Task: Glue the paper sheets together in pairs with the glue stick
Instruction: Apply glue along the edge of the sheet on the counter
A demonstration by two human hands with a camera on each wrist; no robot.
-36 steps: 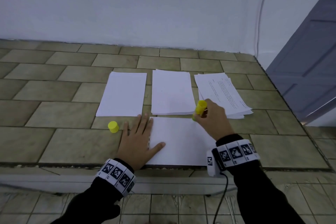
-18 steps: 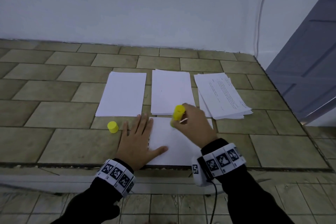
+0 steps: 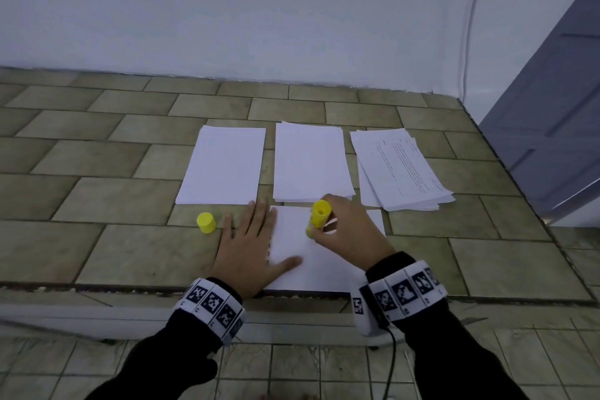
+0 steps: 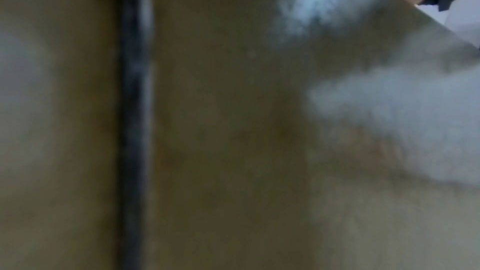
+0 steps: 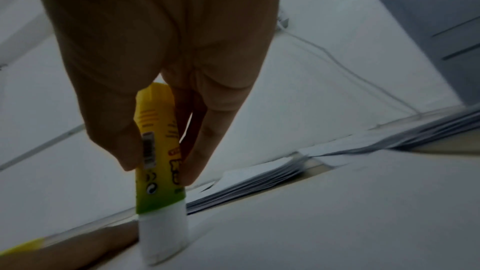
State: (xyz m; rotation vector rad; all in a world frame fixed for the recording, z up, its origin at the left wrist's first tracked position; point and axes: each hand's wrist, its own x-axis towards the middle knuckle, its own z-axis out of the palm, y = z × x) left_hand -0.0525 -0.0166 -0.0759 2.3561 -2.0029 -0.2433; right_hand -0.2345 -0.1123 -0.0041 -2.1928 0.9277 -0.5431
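Three lots of paper are laid in a row at the back — a blank white sheet (image 3: 222,169), a blank stack (image 3: 310,162) and a printed stack (image 3: 401,169). One single sheet (image 3: 321,256) is laid nearer. One glue stick (image 3: 318,217) and one yellow cap (image 3: 206,222) are seen — two hands as well.

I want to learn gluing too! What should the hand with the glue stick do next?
Probably keep sliding the glue stick left along the near sheet. The right hand presses its white tip there at mid-edge, and the left hand lies flat, holding the sheet.
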